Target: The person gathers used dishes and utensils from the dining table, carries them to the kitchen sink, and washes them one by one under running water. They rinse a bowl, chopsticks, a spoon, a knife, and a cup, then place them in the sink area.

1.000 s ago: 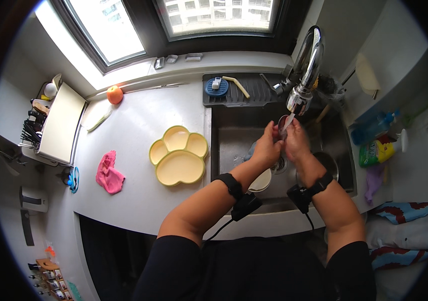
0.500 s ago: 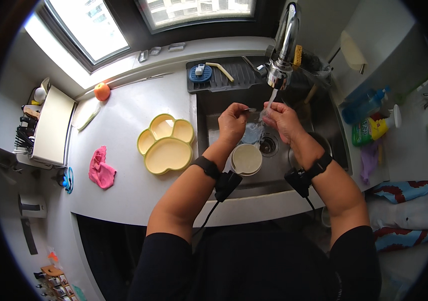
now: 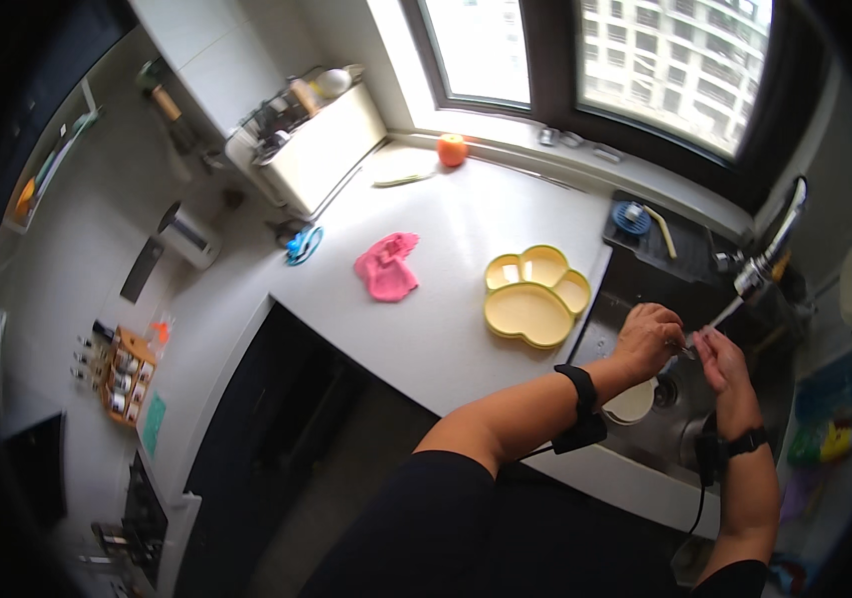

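Over the sink (image 3: pixel 635 274), my left hand (image 3: pixel 648 339) is closed, its fingers curled in a pinch around a small shiny piece (image 3: pixel 688 348) too small to name. My right hand (image 3: pixel 722 361) is at the other side of that piece, fingers drawn together, and what they grip is hidden. Water (image 3: pixel 726 314) runs from the chrome tap (image 3: pixel 757 275) down beside my fingertips. Below my left wrist, a pale round bowl (image 3: pixel 632 403) sits in the sink, partly covered by my forearm. The drain (image 3: pixel 664 391) shows next to it.
Left of the sink, a yellow paw-shaped divided plate (image 3: pixel 528 317) and a pink cloth (image 3: pixel 387 267) lie on the counter (image 3: pixel 346 329). An orange fruit (image 3: pixel 453 150) sits by the window. A black drainboard (image 3: pixel 687 239) holds a blue round item (image 3: pixel 631 217). Bottles (image 3: pixel 825 439) stand at the right.
The view has swung left, so the sink appears farther right and more of the kitchen shows. My hands stay together near the running water, with the left one turned more over the small piece.
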`<state>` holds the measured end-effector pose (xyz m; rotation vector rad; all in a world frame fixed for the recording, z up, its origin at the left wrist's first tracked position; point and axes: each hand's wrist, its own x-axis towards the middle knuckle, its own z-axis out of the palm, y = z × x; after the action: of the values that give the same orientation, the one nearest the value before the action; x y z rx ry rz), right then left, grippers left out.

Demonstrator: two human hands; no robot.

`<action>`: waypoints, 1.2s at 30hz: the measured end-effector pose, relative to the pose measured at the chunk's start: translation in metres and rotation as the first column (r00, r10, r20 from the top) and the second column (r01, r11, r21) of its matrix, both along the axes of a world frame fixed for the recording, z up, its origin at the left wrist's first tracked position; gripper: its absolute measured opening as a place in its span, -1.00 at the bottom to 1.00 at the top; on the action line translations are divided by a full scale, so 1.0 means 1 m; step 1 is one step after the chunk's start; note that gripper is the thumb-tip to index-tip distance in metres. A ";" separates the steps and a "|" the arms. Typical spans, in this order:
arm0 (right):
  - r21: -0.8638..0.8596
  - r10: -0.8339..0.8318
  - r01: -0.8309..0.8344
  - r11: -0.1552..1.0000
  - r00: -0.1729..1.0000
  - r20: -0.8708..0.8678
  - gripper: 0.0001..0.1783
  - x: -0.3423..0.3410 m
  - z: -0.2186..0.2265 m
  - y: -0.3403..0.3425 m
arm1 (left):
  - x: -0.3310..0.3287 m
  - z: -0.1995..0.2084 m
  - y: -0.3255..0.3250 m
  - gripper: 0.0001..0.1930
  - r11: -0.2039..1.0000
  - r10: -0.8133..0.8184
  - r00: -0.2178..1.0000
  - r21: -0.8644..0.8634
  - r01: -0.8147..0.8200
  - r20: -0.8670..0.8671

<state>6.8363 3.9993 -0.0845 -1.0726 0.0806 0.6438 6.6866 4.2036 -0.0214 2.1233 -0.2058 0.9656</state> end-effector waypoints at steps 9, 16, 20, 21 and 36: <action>-0.054 -0.009 0.008 0.999 0.999 -0.037 -0.76 -0.012 -0.002 0.015 | -0.049 0.062 0.152 -0.85 -0.166 -0.267 0.964 -0.985 -0.052 -0.006; -0.121 -0.171 0.165 0.979 0.984 -0.046 -0.80 -0.030 -0.004 0.021 | -0.155 0.080 0.445 -0.89 0.176 0.198 0.974 -0.973 -0.148 -0.113; -0.116 -0.252 0.245 0.963 0.966 -0.051 -0.82 -0.033 -0.014 0.017 | -0.243 0.118 0.601 -0.80 0.169 0.643 0.753 -0.933 -0.318 -0.140; -0.111 -0.256 0.249 0.962 0.966 -0.048 -0.82 -0.031 -0.017 0.021 | -0.265 0.122 0.641 -0.83 0.119 0.730 0.683 -0.980 -0.158 -0.021; -0.193 -0.338 0.337 0.922 0.941 0.028 -0.81 -0.049 0.010 0.021 | -0.287 0.133 0.778 -0.77 0.286 0.943 0.324 -0.318 -0.904 -0.074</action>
<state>6.7872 4.0202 -0.0744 -1.2108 0.3333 0.3297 6.3999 4.9817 0.1116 1.7489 1.2506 1.6498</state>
